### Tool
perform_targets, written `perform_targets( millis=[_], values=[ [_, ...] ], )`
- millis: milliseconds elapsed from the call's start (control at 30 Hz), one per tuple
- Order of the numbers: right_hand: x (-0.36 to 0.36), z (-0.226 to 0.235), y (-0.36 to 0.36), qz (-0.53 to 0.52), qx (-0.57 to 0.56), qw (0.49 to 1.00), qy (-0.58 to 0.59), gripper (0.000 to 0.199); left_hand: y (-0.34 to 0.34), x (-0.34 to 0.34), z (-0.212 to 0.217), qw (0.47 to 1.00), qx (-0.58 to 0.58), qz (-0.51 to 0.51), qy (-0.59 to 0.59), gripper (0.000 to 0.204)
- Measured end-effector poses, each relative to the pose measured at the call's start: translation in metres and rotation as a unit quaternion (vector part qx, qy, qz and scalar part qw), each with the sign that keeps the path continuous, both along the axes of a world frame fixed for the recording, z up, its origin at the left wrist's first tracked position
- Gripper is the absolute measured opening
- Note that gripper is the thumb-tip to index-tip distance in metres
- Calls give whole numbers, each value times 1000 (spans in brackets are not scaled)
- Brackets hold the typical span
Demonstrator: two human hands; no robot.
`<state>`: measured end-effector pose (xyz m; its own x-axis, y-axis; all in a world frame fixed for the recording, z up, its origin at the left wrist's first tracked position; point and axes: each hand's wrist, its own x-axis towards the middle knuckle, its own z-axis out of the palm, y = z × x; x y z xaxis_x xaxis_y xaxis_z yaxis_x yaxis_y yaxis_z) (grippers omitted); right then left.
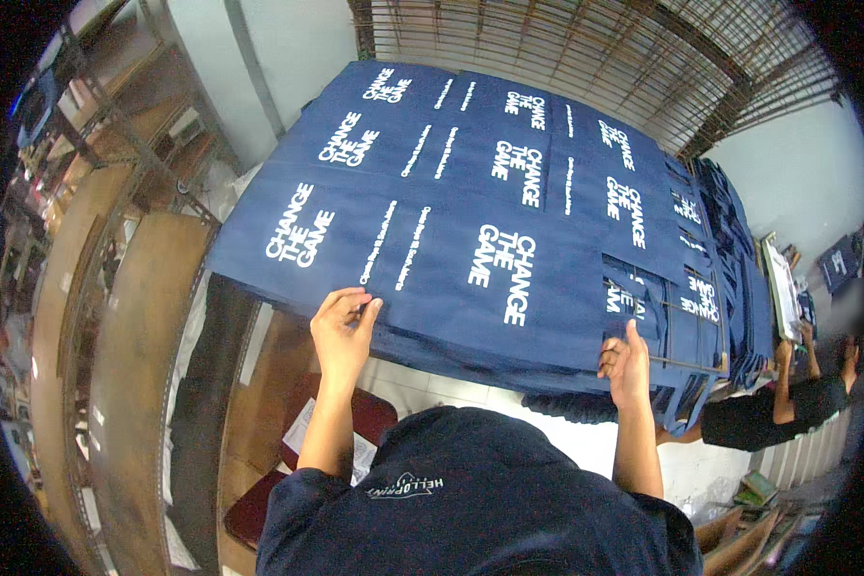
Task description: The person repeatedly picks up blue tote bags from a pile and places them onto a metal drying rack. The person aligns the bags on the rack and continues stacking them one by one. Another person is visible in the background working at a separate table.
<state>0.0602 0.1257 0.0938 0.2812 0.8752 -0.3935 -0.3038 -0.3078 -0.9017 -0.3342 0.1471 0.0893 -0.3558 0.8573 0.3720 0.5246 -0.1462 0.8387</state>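
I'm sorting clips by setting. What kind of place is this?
Probably a textile printing workshop: navy fabric sheets with white printed lettering cover a long table, wire drying racks stand behind, and another person works alongside. The left hand and right hand grip the sheets' near edge.

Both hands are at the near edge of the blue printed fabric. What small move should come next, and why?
Probably lift the near edge a little with both hands. The left hand already pinches the edge of the top navy sheet between its fingertips, and the right hand grips the same edge farther along, so the sheet looks ready to come off the stack.
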Motion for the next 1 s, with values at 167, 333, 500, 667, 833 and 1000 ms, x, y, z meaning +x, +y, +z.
perform_targets(
  millis=[167,333,500,667,833,1000],
  values=[
    [-8,7,0,-44,23,999,-13,48,3,1,0,999,24,-7,25,12],
    [2,-4,2,-6,22,1000,10,50,4,2,-1,999,35,-7,35,14],
    [9,-8,-2,1,9,999,51,49,2,3,0,1000,-4,4,27,22],
    [2,5,-17,-115,35,990,68,48,-4,6,-2,997,45,38,48,31],
    [4,7,-32,-285,141,948,-23,46,-18,12,8,983,120,53,127,31],
    [26,-7,-52,-340,144,928,-60,53,-48,12,-7,975,180,-55,116,25]
  ],
)
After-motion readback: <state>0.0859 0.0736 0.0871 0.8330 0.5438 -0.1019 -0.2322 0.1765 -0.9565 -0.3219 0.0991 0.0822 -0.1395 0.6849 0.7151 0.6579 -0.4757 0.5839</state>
